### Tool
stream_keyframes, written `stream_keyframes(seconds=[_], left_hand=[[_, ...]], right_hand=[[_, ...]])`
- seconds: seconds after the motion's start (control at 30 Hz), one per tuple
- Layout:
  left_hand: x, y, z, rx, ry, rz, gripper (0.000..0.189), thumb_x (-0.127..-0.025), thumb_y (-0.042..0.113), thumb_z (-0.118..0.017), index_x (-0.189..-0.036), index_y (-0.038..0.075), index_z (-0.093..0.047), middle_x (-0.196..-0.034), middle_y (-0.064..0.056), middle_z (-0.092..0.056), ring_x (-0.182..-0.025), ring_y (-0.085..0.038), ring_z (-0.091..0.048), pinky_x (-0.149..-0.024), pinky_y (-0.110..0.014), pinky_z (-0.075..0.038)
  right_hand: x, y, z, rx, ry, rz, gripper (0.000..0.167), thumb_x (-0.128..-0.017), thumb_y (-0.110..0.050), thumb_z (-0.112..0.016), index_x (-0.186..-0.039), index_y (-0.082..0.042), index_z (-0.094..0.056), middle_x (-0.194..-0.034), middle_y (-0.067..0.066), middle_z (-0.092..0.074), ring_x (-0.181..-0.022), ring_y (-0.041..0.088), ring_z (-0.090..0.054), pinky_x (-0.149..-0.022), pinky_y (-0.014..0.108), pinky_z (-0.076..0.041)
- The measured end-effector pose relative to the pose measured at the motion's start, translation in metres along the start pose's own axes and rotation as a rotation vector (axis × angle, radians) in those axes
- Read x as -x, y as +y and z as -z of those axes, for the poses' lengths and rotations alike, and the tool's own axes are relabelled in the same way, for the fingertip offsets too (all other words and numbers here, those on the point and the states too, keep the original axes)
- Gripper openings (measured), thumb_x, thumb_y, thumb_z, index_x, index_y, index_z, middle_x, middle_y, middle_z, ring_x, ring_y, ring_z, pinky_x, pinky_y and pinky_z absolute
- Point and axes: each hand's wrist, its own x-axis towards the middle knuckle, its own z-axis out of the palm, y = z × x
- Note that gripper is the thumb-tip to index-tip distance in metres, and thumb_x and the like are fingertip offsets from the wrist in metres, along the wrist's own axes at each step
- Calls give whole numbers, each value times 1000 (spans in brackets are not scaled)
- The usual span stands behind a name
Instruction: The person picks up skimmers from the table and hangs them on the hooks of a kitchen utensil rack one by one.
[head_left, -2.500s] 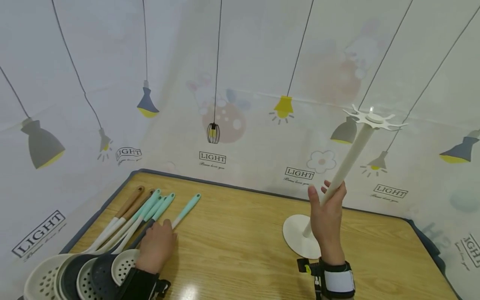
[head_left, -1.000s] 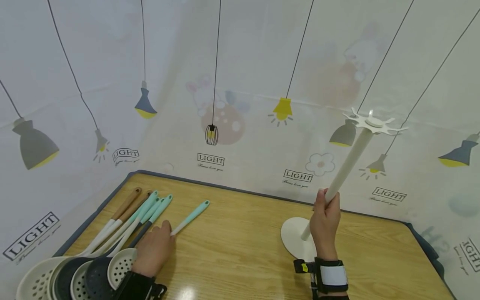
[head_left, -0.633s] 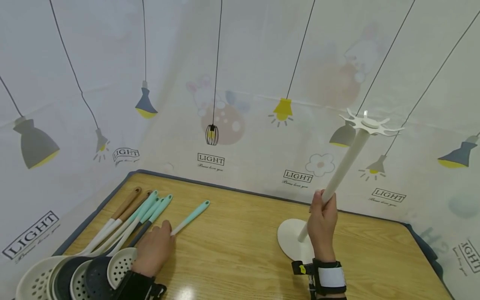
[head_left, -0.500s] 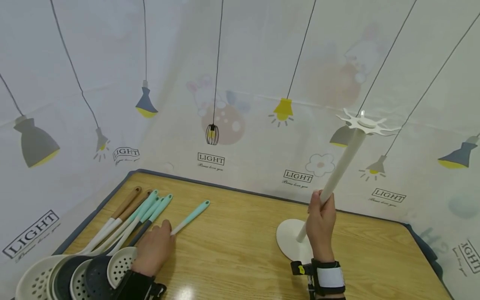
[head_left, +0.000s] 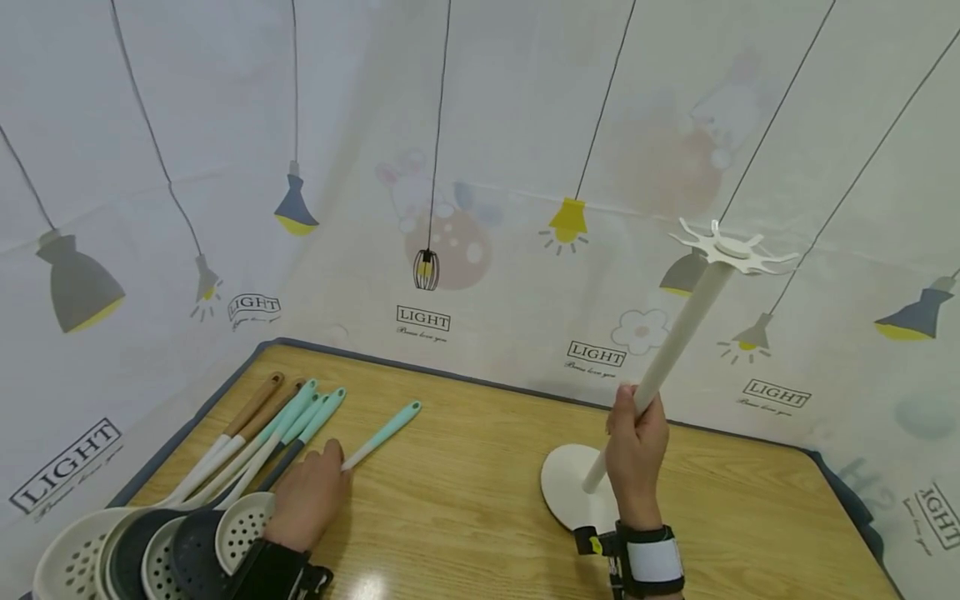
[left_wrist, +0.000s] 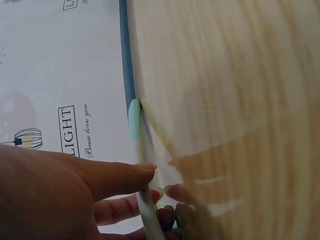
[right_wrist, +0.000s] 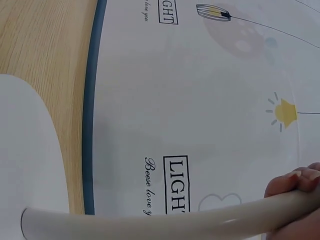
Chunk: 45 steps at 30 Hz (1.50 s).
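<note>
In the head view my left hand (head_left: 311, 496) pinches the white shaft of a mint-handled skimmer (head_left: 386, 429). The left wrist view has the thumb on one side of that white shaft (left_wrist: 150, 215) and fingertips on the other. A small white perforated bowl (head_left: 243, 527) shows beside the left wrist, in line with the shaft, partly covered by the hand. My right hand (head_left: 637, 454) grips the pole of a white hook stand (head_left: 686, 329), fingers curled round it. The stand has a ring of curved hooks (head_left: 735, 248) on top and a round base (head_left: 566, 475) below, partly behind the wrist.
Several more ladles and skimmers lie stacked at the left, with brown handles (head_left: 258, 404) and mint handles (head_left: 300, 408), their bowls (head_left: 82, 550) toward me. The wooden table (head_left: 465, 483) meets a printed cloth backdrop (head_left: 510, 275) along a dark edge.
The right hand, its fingers now closed round the pole, has shifted left with the stand. The held skimmer's handle has moved slightly right, away from the other handles, then stayed still.
</note>
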Motion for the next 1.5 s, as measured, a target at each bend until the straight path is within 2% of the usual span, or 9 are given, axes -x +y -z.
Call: stream_keyframes(seconds=[0.37,0.7,0.97,1.27,1.5], left_hand=[[-2,-3,-1,11,-11,9,19,-97,13,-67,-105,-1,-56,-78,-14,-55,-63,-25,-54,-54,-36,-41],[-1,-2,0,15,-15,21,16,-97,13,-66,-99,-1,-58,-78,-14,-54,-63,-24,-52,-54,-35,-39],[-1,-2,0,7,-13,11,16,-98,13,-66,-100,-1,-59,-78,-14,-54,-63,-24,-52,-54,-35,-39],[0,-3,-1,-3,20,-15,16,-97,12,-67,-97,-2,-59,-77,-14,-54,-62,-24,-52,-53,-35,-39],[1,-4,-2,2,27,-16,16,-96,12,-67,-97,-2,-59,-76,-13,-53,-61,-23,-51,-53,-34,-38]], right_hand=[[12,-18,-7,-92,20,14,27,-107,-14,-50,-89,7,-52,-61,-8,-46,-51,5,-46,-49,19,-42],[23,-28,-13,-43,52,62,29,-103,-8,-54,-77,3,-57,-52,-13,-43,-42,0,-40,-40,21,-34],[29,-36,-16,-64,41,52,32,-102,-5,-54,-73,8,-55,-51,-14,-43,-41,1,-39,-39,22,-34],[38,-45,-20,-45,24,43,33,-102,-5,-55,-70,6,-55,-51,-13,-42,-41,0,-38,-37,22,-32],[45,-52,-25,-91,-5,18,35,-102,-4,-55,-68,6,-53,-49,-13,-41,-39,0,-37,-35,23,-31]])
